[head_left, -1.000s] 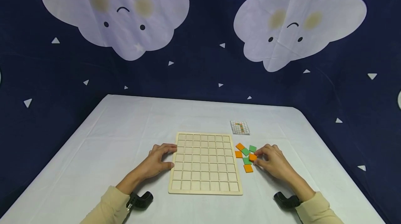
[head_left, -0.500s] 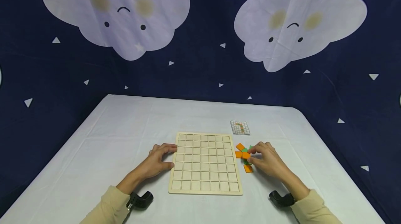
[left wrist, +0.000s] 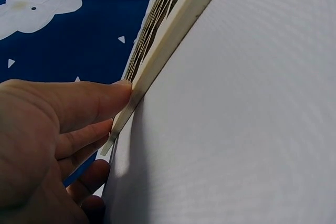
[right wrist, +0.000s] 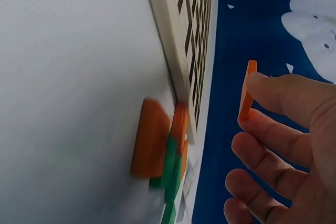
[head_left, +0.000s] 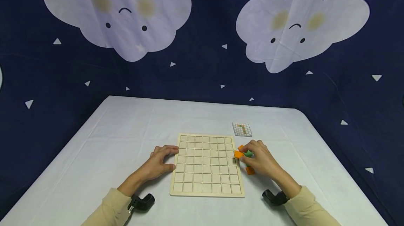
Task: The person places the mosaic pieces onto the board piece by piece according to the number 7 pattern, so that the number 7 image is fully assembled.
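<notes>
In the head view, my right hand (head_left: 261,158) pinches an orange square tile (head_left: 238,154) between thumb and fingertips. The tile overlaps the right rim of the pale wooden grid board (head_left: 206,195). In the right wrist view that orange tile (right wrist: 248,90) stands on edge between thumb and index finger, apart from the other tiles. Below my right hand lie green tiles (head_left: 249,153) and an orange tile (head_left: 250,170), partly hidden by it. My left hand (head_left: 156,163) touches the board's left edge, thumb and fingers spread apart along it; its thumb (left wrist: 100,100) meets the rim.
A small card (head_left: 242,130) printed with a coloured grid pattern lies beyond the tiles, near the board's far right corner. A white cloth (head_left: 126,124) covers the table. Behind it hangs a dark blue curtain (head_left: 208,68) with clouds and triangles.
My right hand has moved left with the orange tile, from over the loose tiles to the board's right rim. My left hand and the board have stayed put.
</notes>
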A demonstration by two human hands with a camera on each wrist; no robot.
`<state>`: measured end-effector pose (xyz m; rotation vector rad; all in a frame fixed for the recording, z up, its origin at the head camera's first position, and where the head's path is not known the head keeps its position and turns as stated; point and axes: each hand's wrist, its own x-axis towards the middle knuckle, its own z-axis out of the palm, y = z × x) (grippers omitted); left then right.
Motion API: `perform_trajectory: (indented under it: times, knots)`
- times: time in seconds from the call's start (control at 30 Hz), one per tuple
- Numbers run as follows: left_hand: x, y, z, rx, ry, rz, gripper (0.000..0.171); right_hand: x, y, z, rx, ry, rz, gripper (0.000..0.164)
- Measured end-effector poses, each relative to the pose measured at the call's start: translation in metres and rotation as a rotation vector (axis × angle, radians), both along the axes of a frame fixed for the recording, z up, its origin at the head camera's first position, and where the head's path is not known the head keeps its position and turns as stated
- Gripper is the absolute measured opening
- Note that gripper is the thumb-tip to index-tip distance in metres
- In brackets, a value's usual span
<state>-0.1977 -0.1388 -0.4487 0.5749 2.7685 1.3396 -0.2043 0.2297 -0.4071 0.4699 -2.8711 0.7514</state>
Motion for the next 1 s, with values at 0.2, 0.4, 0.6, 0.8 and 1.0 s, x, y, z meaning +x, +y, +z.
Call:
perform_trajectory:
  times: [0.2, 0.4, 0.6, 0.8, 1.0]
  knots:
    - [0.001, 0.0, 0.0, -0.005, -0.004, 0.002, 0.047, -0.003, -0.013, 0.002, -0.005, -0.011, 0.02, 0.018]
    - [0.0, 0.0, 0.0, -0.005, -0.003, -0.005, 0.046, -0.007, -0.029, 0.002, -0.013, 0.029, 0.058, 0.019]
    - [-0.001, 0.0, 0.001, -0.007, -0.001, -0.006, 0.046, -0.013, -0.041, 0.002, -0.004, 0.038, 0.078, 0.018]
    - [0.0, 0.0, 0.001, -0.01, 0.006, -0.009, 0.047, -0.017, -0.053, 0.006, -0.01, 0.029, 0.107, 0.018]
    - [0.0, 0.0, 0.0, -0.013, 0.016, -0.011, 0.047, -0.021, -0.064, 0.008, 0.005, 0.036, 0.13, 0.018]
